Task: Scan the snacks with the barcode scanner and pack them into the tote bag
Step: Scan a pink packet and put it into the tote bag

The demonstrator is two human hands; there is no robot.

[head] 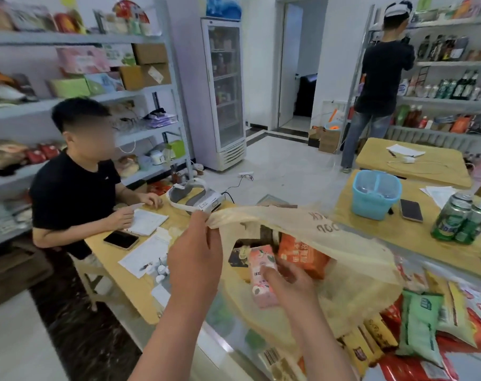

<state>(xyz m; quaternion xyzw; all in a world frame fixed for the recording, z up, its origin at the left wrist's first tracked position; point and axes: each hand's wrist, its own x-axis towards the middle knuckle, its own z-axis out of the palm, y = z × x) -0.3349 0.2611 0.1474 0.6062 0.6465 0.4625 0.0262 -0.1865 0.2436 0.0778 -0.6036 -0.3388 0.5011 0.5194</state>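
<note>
My left hand (196, 253) grips the rim of the cream tote bag (352, 259) and holds its mouth up and open. My right hand (290, 281) holds a pink snack pack (261, 266) at the bag's opening. An orange snack pack (302, 254) and a dark pack (239, 254) lie inside the bag. More snacks lie on the glass counter at the right: a green pack (419, 328), yellow packs (453, 309), brown bars (371, 339) and red packs (415, 369). I do not see the barcode scanner.
A seated person in black (74, 188) writes at the wooden desk (129, 281), with a phone (121, 239) and a headset (195, 198) on it. A blue basket (375, 193), green cans (459, 218) and another phone (411, 210) stand on the right table. Another person (379, 78) faces the shelves.
</note>
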